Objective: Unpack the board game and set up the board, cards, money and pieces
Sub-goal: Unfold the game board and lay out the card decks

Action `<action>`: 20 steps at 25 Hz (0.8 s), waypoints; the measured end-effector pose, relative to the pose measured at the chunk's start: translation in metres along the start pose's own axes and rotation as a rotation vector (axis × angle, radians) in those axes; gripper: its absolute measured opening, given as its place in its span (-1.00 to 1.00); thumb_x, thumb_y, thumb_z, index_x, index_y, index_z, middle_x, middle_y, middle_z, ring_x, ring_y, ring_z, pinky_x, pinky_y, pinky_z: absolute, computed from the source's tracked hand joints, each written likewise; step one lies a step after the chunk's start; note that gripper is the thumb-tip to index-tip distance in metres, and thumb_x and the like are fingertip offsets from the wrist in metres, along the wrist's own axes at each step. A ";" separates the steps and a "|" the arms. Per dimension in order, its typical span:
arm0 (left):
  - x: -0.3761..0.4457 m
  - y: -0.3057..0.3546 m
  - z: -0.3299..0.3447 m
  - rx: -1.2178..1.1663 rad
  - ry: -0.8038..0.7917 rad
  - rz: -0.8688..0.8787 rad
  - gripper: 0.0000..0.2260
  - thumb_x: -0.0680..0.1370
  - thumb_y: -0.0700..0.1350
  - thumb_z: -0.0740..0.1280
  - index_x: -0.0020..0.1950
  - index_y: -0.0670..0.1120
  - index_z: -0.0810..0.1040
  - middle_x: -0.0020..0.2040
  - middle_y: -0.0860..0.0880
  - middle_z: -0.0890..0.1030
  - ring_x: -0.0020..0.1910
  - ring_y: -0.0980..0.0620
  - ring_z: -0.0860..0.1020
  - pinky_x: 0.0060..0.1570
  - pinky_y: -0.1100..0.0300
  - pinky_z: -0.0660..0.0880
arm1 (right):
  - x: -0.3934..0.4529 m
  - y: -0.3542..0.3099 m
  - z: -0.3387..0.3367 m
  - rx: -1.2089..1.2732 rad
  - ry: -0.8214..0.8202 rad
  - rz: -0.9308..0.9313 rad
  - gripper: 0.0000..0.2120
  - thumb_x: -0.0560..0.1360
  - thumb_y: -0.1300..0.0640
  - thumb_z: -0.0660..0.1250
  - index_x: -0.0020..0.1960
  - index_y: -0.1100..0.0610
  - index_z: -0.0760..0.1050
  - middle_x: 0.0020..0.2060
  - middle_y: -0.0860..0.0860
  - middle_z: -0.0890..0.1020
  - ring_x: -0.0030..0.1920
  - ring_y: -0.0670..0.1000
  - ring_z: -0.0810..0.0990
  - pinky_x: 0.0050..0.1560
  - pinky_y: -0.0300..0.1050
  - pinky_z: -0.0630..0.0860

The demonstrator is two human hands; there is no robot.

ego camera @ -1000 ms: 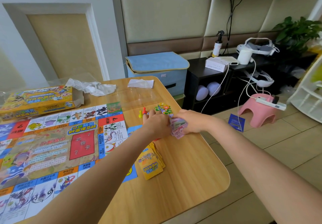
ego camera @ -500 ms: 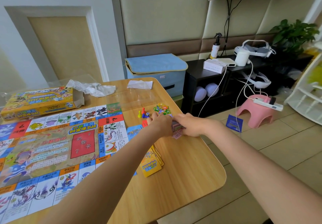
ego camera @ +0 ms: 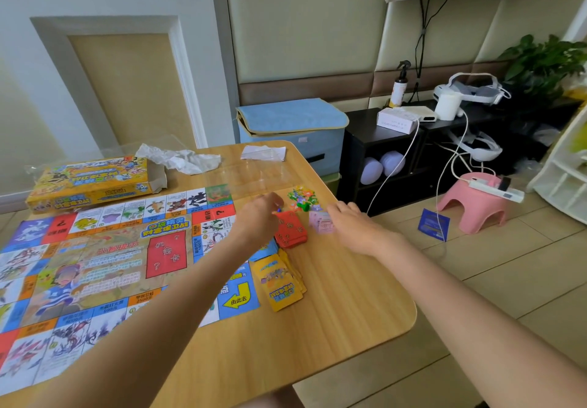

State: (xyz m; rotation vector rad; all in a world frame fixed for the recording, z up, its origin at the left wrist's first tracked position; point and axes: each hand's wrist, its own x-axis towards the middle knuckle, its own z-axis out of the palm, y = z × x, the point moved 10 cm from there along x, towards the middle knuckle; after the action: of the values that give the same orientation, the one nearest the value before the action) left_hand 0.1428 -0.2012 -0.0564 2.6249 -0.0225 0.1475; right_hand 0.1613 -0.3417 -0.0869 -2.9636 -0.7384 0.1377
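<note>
The unfolded game board (ego camera: 95, 264) covers the left of the wooden table (ego camera: 333, 328). Off its right edge lie a red card stack (ego camera: 290, 231), a pink money stack (ego camera: 319, 221), a fanned yellow card pile (ego camera: 281, 285) and a blue stack (ego camera: 265, 250) partly under it. Small colourful pieces (ego camera: 301, 198) sit beyond them. My left hand (ego camera: 259, 217) hovers left of the red stack, fingers curled over the pawns, its grip blurred. My right hand (ego camera: 352, 226) lies relaxed with fingertips at the pink stack's right side.
The yellow game box (ego camera: 92, 182) lies at the table's far left, with crumpled wrapping (ego camera: 178, 158) and a clear bag (ego camera: 263, 153) behind the board. The table's right edge drops to tiled floor with a pink stool (ego camera: 473, 207) and cables.
Both hands held a stack together between them. They have parted: the red and pink stacks now lie uncovered on the table, the left hand shifted left, the right hand right.
</note>
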 end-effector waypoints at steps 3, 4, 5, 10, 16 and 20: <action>-0.009 -0.027 0.003 0.118 -0.170 -0.042 -0.58 0.54 -0.30 0.23 0.40 -0.19 0.31 0.35 -0.14 0.43 0.30 -0.11 0.42 0.22 0.13 0.38 | -0.002 -0.003 -0.002 -0.014 0.041 0.021 -0.59 0.50 0.43 0.02 0.33 0.24 0.20 0.23 0.16 0.33 0.20 0.15 0.30 0.07 0.00 0.34; -0.014 -0.031 0.007 0.134 -0.231 -0.028 -0.56 0.55 -0.26 0.25 0.43 -0.19 0.28 0.36 -0.14 0.41 0.32 -0.10 0.40 0.23 0.15 0.35 | -0.002 -0.002 -0.003 0.007 0.055 0.036 -0.62 0.50 0.43 0.02 0.30 0.25 0.22 0.22 0.16 0.33 0.20 0.16 0.31 0.06 0.00 0.34; -0.018 -0.033 0.011 0.146 -0.273 -0.011 -0.54 0.55 -0.23 0.27 0.44 -0.17 0.27 0.37 -0.15 0.39 0.32 -0.10 0.39 0.23 0.16 0.34 | -0.002 -0.001 -0.003 0.024 0.064 0.054 -0.65 0.51 0.44 0.02 0.27 0.26 0.24 0.22 0.17 0.33 0.19 0.16 0.31 0.05 0.01 0.35; -0.015 -0.035 0.014 0.211 -0.266 0.027 -0.54 0.56 -0.18 0.28 0.44 -0.11 0.28 0.34 -0.17 0.36 0.30 -0.13 0.39 0.20 0.17 0.34 | 0.001 0.002 -0.008 0.249 0.099 0.127 -0.88 0.57 0.34 0.07 0.08 0.22 0.27 0.18 0.20 0.38 0.14 0.18 0.38 -0.10 -0.07 0.28; -0.020 -0.034 0.017 0.091 -0.422 -0.007 -0.40 0.54 -0.08 0.33 0.50 -0.09 0.13 0.43 -0.14 0.31 0.35 -0.10 0.36 0.26 0.13 0.33 | 0.004 -0.014 -0.022 0.386 0.139 0.057 -0.95 0.61 0.25 0.07 0.05 0.22 0.27 0.19 0.18 0.39 0.13 0.11 0.41 -0.11 -0.15 0.24; -0.026 -0.039 0.018 0.202 -0.483 0.018 -0.27 0.47 0.01 0.40 0.51 -0.06 0.09 0.44 -0.10 0.26 0.37 -0.09 0.34 0.31 0.04 0.35 | 0.007 -0.018 -0.019 0.393 0.122 0.070 -0.89 0.61 0.22 0.08 0.11 0.22 0.29 0.20 0.14 0.40 0.12 0.10 0.42 -0.01 -0.04 0.39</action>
State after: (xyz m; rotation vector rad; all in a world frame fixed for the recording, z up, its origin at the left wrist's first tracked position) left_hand 0.1208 -0.1764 -0.0941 2.7961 -0.2068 -0.5034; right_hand 0.1611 -0.3241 -0.0670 -2.5966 -0.5217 0.0934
